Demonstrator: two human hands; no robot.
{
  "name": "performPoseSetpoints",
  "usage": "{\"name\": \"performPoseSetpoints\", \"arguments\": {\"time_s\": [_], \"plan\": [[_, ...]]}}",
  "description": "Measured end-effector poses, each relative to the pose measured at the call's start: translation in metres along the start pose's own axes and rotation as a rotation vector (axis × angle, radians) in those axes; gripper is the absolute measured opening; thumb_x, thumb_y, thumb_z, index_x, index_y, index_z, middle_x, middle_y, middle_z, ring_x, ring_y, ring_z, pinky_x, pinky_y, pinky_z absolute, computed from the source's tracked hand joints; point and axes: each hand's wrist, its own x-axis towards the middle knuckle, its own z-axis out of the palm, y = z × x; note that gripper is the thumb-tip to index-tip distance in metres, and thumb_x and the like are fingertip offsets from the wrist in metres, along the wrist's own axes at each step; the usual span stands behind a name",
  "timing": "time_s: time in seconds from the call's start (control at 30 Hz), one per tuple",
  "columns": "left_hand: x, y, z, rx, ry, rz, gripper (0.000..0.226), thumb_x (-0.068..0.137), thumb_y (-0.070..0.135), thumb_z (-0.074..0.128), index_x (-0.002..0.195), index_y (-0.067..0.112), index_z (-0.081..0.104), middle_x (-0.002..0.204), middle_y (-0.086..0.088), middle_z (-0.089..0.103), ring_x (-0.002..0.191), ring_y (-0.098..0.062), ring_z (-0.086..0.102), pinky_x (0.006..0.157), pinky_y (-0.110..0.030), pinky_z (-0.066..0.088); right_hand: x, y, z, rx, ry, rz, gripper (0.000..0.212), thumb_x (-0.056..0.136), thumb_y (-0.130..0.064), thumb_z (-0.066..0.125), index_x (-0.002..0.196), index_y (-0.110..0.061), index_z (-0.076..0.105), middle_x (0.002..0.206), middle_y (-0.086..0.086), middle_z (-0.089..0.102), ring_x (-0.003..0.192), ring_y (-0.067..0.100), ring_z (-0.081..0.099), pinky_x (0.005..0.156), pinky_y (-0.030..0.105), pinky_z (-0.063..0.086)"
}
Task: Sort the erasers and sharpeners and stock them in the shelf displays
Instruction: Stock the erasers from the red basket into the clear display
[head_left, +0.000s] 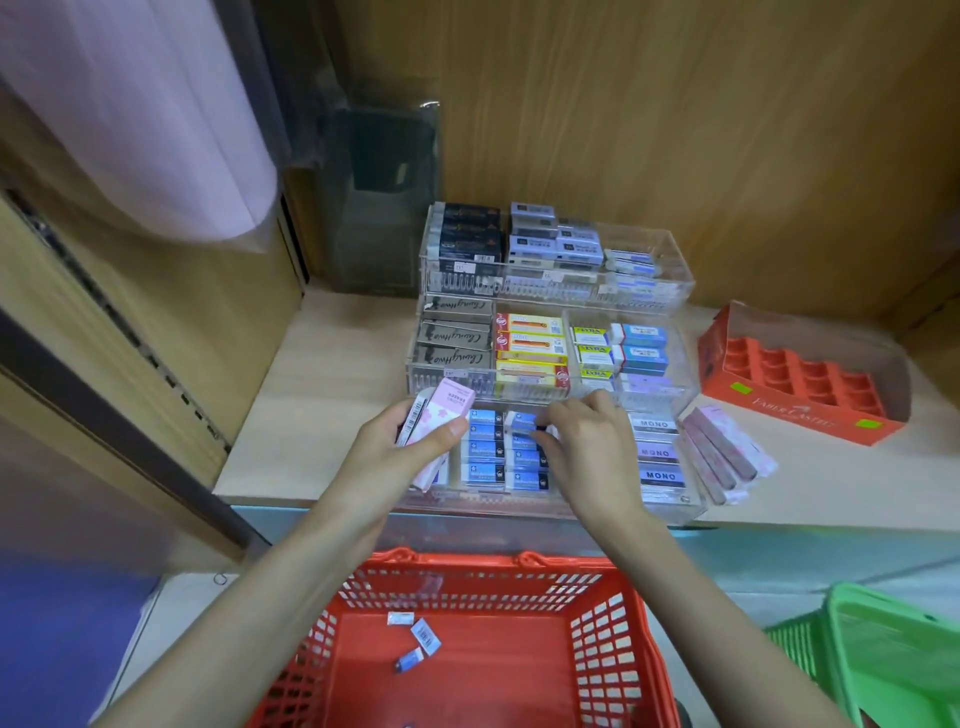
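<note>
left hand grip clamped around pink-and-white boxed erasers | right hand grip pinched together on blue-sleeved rectangular eraser | eraser in front row of clear acrylic display tray

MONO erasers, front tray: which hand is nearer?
Right. The right hand pinches a blue eraser in the columns just beside the MONO erasers; the left hand holds pink erasers at the opposite end of the clear tray.
</note>
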Motion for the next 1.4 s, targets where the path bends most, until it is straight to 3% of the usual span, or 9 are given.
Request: {"name": "performPoseSetpoints", "arguments": {"time_s": [0.17, 0.3, 0.47, 0.7, 0.9, 1.0, 1.1, 1.27, 1.4], "plan": [[-0.001, 0.001, -0.002, -0.006, -0.006, -0.002, 0.024, 0.084, 0.023, 0.067, 0.109, 0.021, 0.066, 0.103, -0.004, 0.072, 0.089, -0.02, 0.065, 0.073, -0.032, 0.049, -0.005, 0.011, -0.023, 0.167, -0.233, -0.023, 0.011, 0.078, -0.021, 0.074, 0.085, -0.013, 0.071, 0.085, -0.003, 0.068, 0.093, 0.019, 0.045, 0.081, 0.035, 0.04], [-0.001, 0.001, -0.001, -0.013, -0.004, -0.001, 0.023, 0.085, 0.023, 0.067, 0.108, 0.021, 0.066, 0.103, -0.004, 0.072, 0.09, -0.02, 0.065, 0.076, -0.035, 0.049, -0.006, 0.007, -0.029, 0.01, -0.402, -0.104, 0.013, 0.083, -0.025, 0.068, 0.093, -0.018, 0.069, 0.086, -0.003, 0.063, 0.102, 0.018, 0.042, 0.081, 0.03, 0.03], [-0.002, 0.001, -0.001, -0.015, 0.006, -0.003, 0.023, 0.083, 0.024, 0.068, 0.106, 0.023, 0.066, 0.101, -0.002, 0.073, 0.09, -0.02, 0.065, 0.078, -0.036, 0.049, -0.003, 0.0, -0.02, -0.063, -0.422, -0.109, 0.01, 0.084, -0.029, 0.066, 0.089, -0.021, 0.064, 0.097, -0.006, 0.066, 0.104, 0.019, 0.043, 0.076, 0.03, 0.024], [0.0, -0.003, 0.001, -0.022, -0.002, -0.028, 0.026, 0.08, 0.025, 0.072, 0.106, 0.021, 0.067, 0.104, -0.009, 0.072, 0.098, -0.03, 0.065, 0.088, -0.047, 0.05, 0.005, -0.001, -0.013, -0.097, -0.485, -0.063, 0.015, 0.08, -0.036, 0.07, 0.083, -0.023, 0.065, 0.088, -0.007, 0.042, 0.104, 0.019, 0.041, 0.075, 0.029, 0.021], [-0.001, -0.007, 0.004, 0.069, -0.034, -0.009, 0.024, 0.075, 0.019, 0.078, 0.097, 0.018, 0.066, 0.084, 0.001, 0.069, 0.073, -0.01, 0.057, 0.068, -0.024, 0.045, 0.005, 0.004, -0.019, -0.024, -0.52, -0.039, 0.024, 0.081, -0.037, 0.069, 0.101, -0.024, 0.067, 0.111, 0.0, 0.055, 0.111, 0.022, 0.041, 0.089, 0.031, 0.031], [-0.001, -0.007, 0.008, 0.118, -0.049, -0.002, 0.029, 0.074, 0.018, 0.079, 0.099, 0.019, 0.063, 0.082, 0.005, 0.067, 0.068, -0.005, 0.057, 0.065, -0.017, 0.045, -0.002, -0.004, -0.033, 0.318, -0.334, 0.071, 0.018, 0.088, -0.029, 0.063, 0.103, -0.02, 0.066, 0.102, 0.0, 0.062, 0.099, 0.016, 0.05, 0.086, 0.027, 0.036], [-0.002, -0.007, 0.011, 0.178, -0.101, 0.022, 0.041, 0.064, 0.029, 0.078, 0.101, 0.019, 0.062, 0.089, 0.003, 0.067, 0.074, -0.006, 0.059, 0.072, -0.022, 0.047, -0.006, -0.024, -0.046, 0.905, -0.35, 0.332, 0.014, 0.089, -0.03, 0.06, 0.101, -0.022, 0.063, 0.091, 0.003, 0.064, 0.081, 0.012, 0.058, 0.072, 0.023, 0.044], [-0.005, -0.009, 0.015, 0.173, -0.178, 0.017, 0.034, 0.073, 0.031, 0.079, 0.099, 0.016, 0.063, 0.087, 0.003, 0.067, 0.077, -0.008, 0.059, 0.072, -0.024, 0.046, -0.013, -0.034, -0.046, 1.197, -0.416, 0.515, 0.008, 0.09, -0.01, 0.06, 0.094, -0.005, 0.065, 0.071, 0.003, 0.065, 0.059, 0.007, 0.057, 0.052, 0.016, 0.041], [-0.006, -0.006, 0.02, 0.087, -0.108, -0.027, 0.024, 0.091, 0.037, 0.052, 0.09, 0.016, 0.063, 0.078, 0.004, 0.061, 0.068, -0.007, 0.05, 0.059, -0.023, 0.036, -0.016, -0.025, -0.051, 1.327, -0.243, 0.635, 0.011, 0.091, -0.006, 0.055, 0.087, -0.008, 0.065, 0.072, 0.001, 0.065, 0.065, 0.01, 0.058, 0.061, 0.02, 0.044]]}}
